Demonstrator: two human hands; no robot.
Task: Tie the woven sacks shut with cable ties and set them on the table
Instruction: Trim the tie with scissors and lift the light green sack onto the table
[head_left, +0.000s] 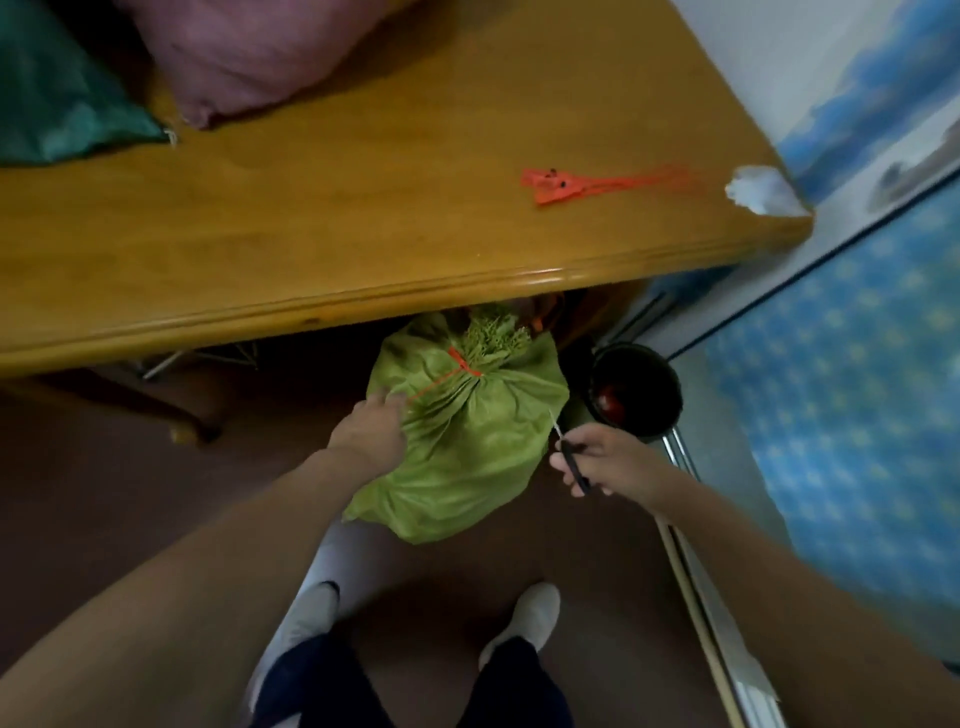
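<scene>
Below table (311, 234) edge, on floor: sack (467, 431), neck cinched by tie (460, 364). Hands apart: left hand (371, 426) pinches tie tail, right hand (605, 460) grips scissors (571, 460) beside sack. Step, likely: trimming tail. Next: blades onto tail, snip, then hoist sack onto table.

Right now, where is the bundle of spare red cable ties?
Head view: the bundle lies on the wooden table toward its right end, left of the white wad at the corner.

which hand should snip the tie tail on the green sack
Right: the right hand grips the scissors beside the green sack; the left hand holds the red cable tie by its tail.
</scene>
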